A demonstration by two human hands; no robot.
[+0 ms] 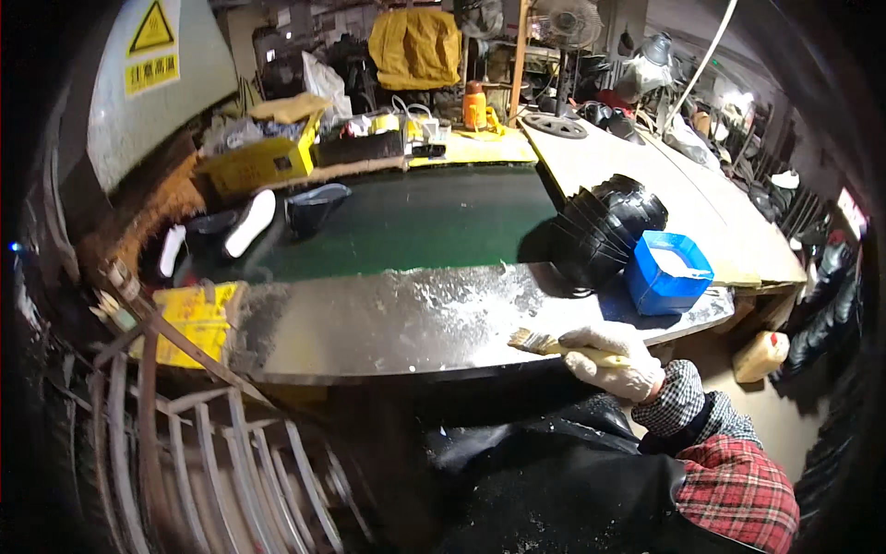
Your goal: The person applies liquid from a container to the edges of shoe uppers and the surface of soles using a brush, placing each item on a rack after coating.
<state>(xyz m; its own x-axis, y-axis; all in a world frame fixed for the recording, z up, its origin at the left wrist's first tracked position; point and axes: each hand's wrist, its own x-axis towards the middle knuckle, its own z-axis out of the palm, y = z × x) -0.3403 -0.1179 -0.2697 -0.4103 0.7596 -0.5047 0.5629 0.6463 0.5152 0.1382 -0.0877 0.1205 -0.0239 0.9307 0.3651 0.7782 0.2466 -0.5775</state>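
Observation:
My right hand (609, 360), in a whitish work glove, is closed around the handle of a paintbrush (533, 342). The brush's bristles point left, at the front edge of a metal work surface (323, 323) smeared with white residue. Just beyond that hand stands an open blue plastic container (666, 282) with something whitish inside. Beside it leans a stack of shiny black curved pieces (604, 231), whose kind I cannot make out. My left hand does not appear.
Behind the metal strip runs a dark green belt (434, 217); shoe-like pieces with white soles (250, 223) lie at its left. A yellow box (258, 171) and an orange bottle (474, 106) stand at the back. Metal racks (231, 471) fill the lower left. A jug (761, 356) sits right.

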